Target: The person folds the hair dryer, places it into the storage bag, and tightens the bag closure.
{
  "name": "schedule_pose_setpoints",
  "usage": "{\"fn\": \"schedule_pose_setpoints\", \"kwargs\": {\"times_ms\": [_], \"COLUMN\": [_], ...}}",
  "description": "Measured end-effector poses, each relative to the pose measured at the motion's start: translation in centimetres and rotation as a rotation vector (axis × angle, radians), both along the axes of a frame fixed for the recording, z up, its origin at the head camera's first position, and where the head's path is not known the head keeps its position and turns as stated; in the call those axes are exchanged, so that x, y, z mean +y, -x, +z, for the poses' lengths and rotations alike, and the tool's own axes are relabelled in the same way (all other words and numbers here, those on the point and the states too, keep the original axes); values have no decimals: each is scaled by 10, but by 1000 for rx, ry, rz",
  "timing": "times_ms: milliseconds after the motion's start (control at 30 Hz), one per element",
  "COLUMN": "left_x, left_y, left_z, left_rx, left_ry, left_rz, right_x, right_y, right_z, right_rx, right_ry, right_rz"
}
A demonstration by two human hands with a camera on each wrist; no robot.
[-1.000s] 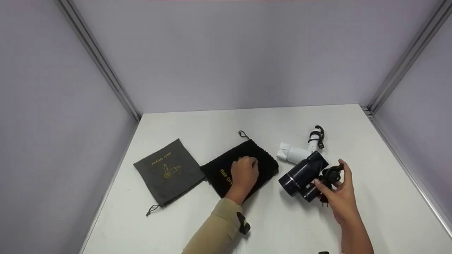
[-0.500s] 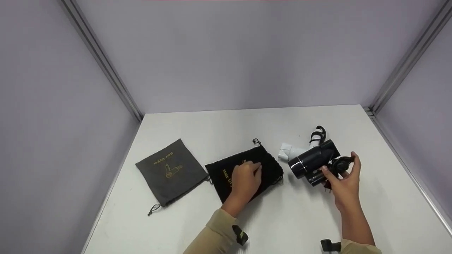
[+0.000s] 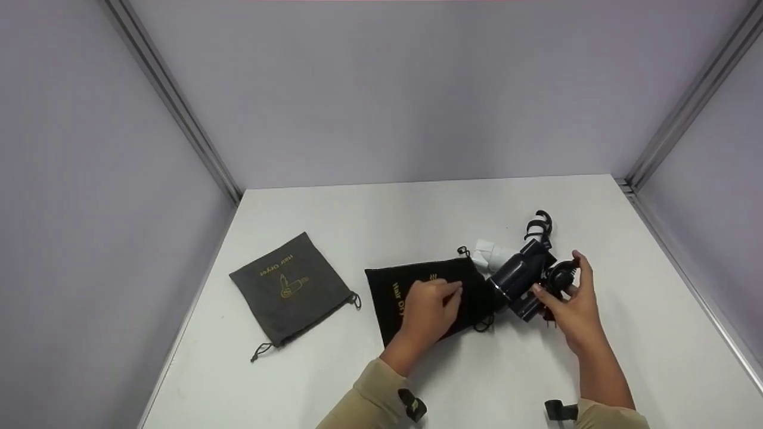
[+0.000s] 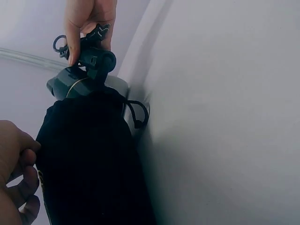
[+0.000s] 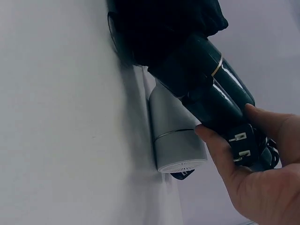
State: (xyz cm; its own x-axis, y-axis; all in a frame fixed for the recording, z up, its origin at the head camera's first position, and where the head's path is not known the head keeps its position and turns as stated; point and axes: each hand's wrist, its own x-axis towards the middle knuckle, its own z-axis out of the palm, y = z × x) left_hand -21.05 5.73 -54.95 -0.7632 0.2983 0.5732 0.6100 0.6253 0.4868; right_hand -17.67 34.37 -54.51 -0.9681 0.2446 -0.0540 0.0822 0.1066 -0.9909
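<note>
A black drawstring pouch (image 3: 474, 292) with gold "Hair Dryer" lettering lies near the middle of the table. My left hand (image 3: 430, 307) pinches its upper cloth near the mouth, thumb against the fabric in the left wrist view. In my right hand (image 3: 572, 316) is a dark, glossy hair dryer (image 3: 517, 277), gripped at the handle together with its bundled cord. A two-pin plug (image 5: 243, 145) shows beside the handle in the right wrist view. The dark dryer's front end is at the pouch's mouth, and the cloth hides its tip in both wrist views.
Behind the dark dryer lies a white hair dryer (image 3: 495, 257), partly covered from the head camera, its black cord wound round the handle. A flat grey pouch (image 3: 298, 310) rests to the left. Pale panels (image 3: 381, 95) enclose the white table (image 3: 298, 393).
My left hand has drawn the black pouch rightward, away from the grey one, and turned it a little. The dark dryer went right, then came back left to meet the pouch's mouth.
</note>
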Motion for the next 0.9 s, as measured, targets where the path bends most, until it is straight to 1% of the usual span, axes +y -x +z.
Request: {"fn": "schedule_pose_setpoints", "kwargs": {"times_ms": [67,133,300,400,500,633,733,800,900], "left_x": [-1,-2,-5,-6,-6,-6,-6,-6,-5], "left_y": [0,1,3,3,3,2,1,1,0], "left_z": [0,-1,-2,-2,-2,-7,-10,-12,-12], "left_rx": [-6,-3,34,48,36,20,28,28,31], "left_ry": [-6,-8,-23,-44,-61,-116,-169,-196,-226], "left_rz": [-19,-26,-5,4,4,-13,-20,-22,-50], "right_x": [-1,-1,-3,-7,-11,-21,-28,-31,-34], "right_y": [0,0,0,1,0,-1,-1,0,0], "right_z": [-1,-2,-2,-2,-2,0,2,3,4], "right_rx": [7,20,75,105,124,142,154,156,157], "right_ry": [6,10,46,84,108,121,136,152,153], "right_rz": [25,46,82,83,75,80,86,82,63]}}
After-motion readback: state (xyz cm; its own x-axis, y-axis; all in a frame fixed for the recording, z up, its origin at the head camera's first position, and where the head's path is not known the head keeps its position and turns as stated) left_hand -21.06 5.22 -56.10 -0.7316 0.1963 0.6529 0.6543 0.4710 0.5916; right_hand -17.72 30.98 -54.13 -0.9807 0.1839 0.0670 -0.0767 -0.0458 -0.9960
